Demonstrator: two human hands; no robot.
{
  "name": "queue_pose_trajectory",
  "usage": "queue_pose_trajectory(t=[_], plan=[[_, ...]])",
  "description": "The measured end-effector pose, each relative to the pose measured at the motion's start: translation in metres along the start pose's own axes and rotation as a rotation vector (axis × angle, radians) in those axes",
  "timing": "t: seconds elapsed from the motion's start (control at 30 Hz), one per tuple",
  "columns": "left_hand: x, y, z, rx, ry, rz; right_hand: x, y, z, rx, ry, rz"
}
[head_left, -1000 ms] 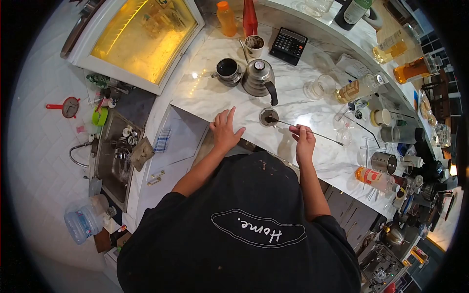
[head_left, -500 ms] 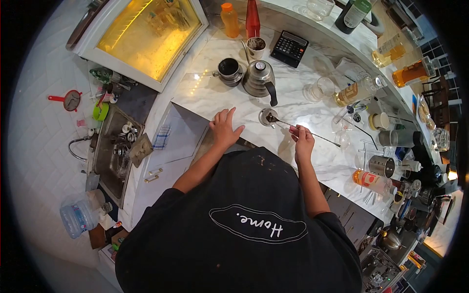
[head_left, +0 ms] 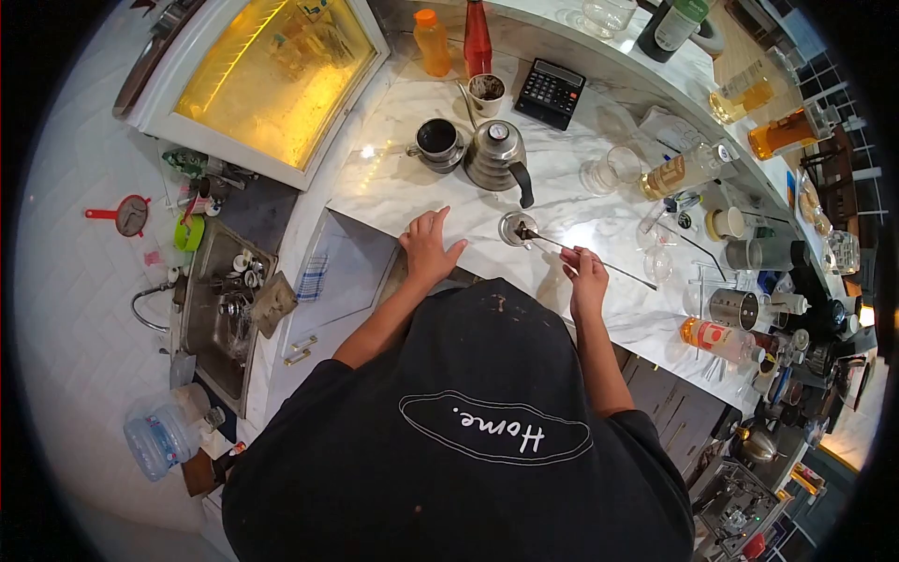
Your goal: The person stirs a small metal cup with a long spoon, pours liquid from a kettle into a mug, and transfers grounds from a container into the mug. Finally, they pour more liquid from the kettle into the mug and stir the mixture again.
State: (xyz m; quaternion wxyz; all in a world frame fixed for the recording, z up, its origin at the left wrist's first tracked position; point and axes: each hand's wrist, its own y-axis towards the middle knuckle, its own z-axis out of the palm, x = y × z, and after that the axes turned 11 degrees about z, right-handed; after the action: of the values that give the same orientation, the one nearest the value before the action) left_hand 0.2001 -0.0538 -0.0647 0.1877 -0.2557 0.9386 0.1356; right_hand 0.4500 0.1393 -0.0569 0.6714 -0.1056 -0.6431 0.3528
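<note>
Now we pinch a long spoon [head_left: 613,267] in our right hand [head_left: 585,279], tip in a small cup [head_left: 507,228]; our empty left hand [head_left: 430,251] lies spread at the counter [head_left: 375,199].

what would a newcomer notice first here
The yellow-lit cabinet at upper left likely catches the eye first. Next comes the black shirt filling the lower middle, marked "Home." in white. Near the centre, the right grip holds a long-handled utensil, its dark end at a small cup.
</note>
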Motion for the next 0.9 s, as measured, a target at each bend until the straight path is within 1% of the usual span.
queue_pose_trajectory(t=[0.1, 0.23, 0.47, 0.73, 0.9], plan=[[0.015, 0.004, -0.005, 0.002, 0.006, 0.031, -0.004, -0.007, 0.005, -0.057, 0.095, 0.069], [0.034, 0.009, -0.011, 0.011, 0.013, 0.05, -0.017, -0.014, 0.024, -0.082, 0.124, 0.049], [0.07, 0.036, -0.026, 0.021, -0.038, 0.126, -0.032, -0.026, 0.049, -0.239, 0.202, 0.032], [0.103, 0.067, -0.035, 0.114, -0.026, 0.292, -0.037, -0.04, 0.085, -0.394, 0.248, -0.003], [0.118, 0.08, -0.043, 0.163, -0.055, 0.427, -0.047, -0.043, 0.094, -0.461, 0.35, -0.007]])
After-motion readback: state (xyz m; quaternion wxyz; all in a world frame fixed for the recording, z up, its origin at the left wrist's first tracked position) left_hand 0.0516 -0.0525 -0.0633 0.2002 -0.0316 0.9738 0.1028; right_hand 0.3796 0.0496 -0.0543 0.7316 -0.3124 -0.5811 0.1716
